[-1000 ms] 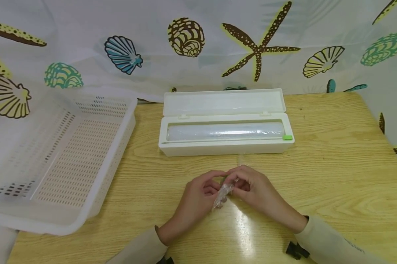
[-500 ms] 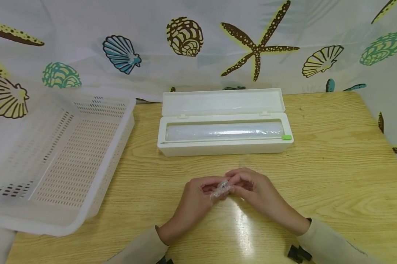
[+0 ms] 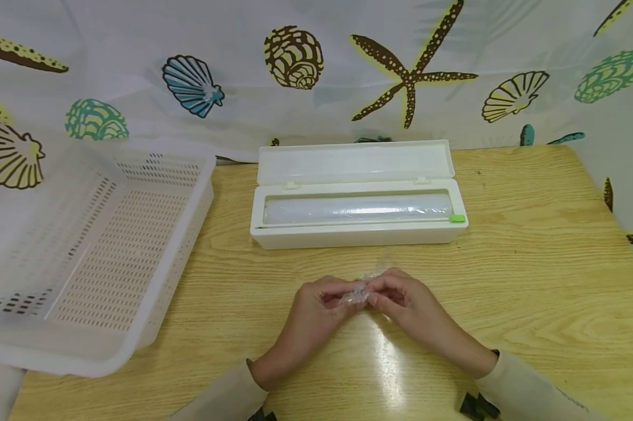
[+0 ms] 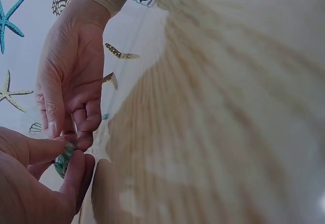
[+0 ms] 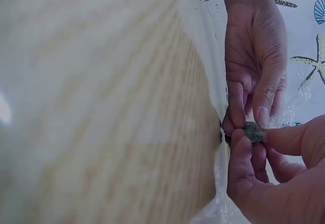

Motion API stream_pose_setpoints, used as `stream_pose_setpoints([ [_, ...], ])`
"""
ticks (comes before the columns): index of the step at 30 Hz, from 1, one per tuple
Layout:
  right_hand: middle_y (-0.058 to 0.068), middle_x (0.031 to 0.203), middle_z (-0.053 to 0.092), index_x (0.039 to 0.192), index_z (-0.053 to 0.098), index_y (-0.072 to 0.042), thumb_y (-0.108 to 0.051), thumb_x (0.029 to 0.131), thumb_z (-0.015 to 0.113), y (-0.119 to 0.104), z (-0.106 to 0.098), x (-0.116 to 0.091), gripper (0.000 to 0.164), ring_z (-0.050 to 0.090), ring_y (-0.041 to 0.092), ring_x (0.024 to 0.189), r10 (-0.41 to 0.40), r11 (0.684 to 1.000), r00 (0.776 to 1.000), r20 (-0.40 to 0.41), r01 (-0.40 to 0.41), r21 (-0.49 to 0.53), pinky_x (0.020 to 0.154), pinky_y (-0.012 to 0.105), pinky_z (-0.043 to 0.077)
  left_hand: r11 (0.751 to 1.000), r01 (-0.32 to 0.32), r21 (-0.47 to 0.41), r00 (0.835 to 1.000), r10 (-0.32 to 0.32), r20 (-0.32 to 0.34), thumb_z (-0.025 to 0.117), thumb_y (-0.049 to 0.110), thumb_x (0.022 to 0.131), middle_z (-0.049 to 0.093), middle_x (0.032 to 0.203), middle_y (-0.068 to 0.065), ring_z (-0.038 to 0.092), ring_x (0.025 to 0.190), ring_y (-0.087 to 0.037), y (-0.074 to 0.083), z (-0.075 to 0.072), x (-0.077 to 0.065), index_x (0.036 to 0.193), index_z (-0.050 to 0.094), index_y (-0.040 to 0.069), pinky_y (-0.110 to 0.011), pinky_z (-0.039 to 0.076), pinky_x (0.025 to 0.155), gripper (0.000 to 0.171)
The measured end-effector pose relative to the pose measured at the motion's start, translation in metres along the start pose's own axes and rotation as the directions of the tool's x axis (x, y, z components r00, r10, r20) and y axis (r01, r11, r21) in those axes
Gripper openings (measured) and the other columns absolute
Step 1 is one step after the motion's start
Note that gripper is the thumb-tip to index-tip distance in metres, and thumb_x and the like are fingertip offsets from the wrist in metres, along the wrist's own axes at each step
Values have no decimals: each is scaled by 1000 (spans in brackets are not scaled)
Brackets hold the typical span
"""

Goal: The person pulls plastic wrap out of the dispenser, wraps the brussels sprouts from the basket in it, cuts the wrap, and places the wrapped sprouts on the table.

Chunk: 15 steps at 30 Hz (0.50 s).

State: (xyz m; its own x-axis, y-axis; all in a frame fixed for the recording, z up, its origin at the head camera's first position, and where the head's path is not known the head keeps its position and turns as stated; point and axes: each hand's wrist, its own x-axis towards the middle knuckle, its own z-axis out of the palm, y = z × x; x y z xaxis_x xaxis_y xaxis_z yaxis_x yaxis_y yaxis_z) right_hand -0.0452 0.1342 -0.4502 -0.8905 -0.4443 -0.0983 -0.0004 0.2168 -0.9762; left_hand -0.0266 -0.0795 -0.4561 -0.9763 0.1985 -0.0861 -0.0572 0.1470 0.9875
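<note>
Both hands meet over the table in front of the cling film box. My left hand (image 3: 313, 313) and right hand (image 3: 413, 307) pinch a small bundle of clear cling film (image 3: 355, 296) between their fingertips. Inside the film is a small dark green, mottled, rounded item (image 4: 62, 163), whose kind I cannot tell. The right wrist view shows this green item (image 5: 253, 132) with thumbs and fingers of both hands around it. A loose end of film trails out beyond the fingers. Behind stands a white dispenser box (image 3: 358, 237), lid raised, holding a roll of cling film (image 3: 358, 209).
A white perforated plastic basket (image 3: 176, 248) stands on the left of the wooden table (image 3: 532, 280). A green slider (image 3: 457, 218) sits at the box's right front edge. A cloth with shell and starfish prints (image 3: 242, 35) hangs behind.
The film bundle turns between the fingertips and lies flatter, drawn closer together. Both hands stay over the same spot, with small finger shifts. Box and basket stay put.
</note>
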Motion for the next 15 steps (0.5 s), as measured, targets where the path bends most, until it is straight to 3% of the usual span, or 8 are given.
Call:
stream_pose_setpoints([
  [6,11,108,73,111,72,1,3,103,72,0,2,-1,8,76,28,98,22,1000,1000,-15,-22,11,83,33,65,999,-15,49,1000,16,-15,86,-1,93,77,107,-7,71,102,-21,2,-2,0,110,85,1,-28,62,88,17],
  [15,9,98,76,108,76,-2,-6,103,77,-4,1,-2,6,74,26,85,33,998,997,-74,-36,-46,71,29,61,994,-109,16,993,108,45,78,-9,97,77,121,-19,74,117,-33,3,-2,-2,115,80,-8,-30,60,97,19],
])
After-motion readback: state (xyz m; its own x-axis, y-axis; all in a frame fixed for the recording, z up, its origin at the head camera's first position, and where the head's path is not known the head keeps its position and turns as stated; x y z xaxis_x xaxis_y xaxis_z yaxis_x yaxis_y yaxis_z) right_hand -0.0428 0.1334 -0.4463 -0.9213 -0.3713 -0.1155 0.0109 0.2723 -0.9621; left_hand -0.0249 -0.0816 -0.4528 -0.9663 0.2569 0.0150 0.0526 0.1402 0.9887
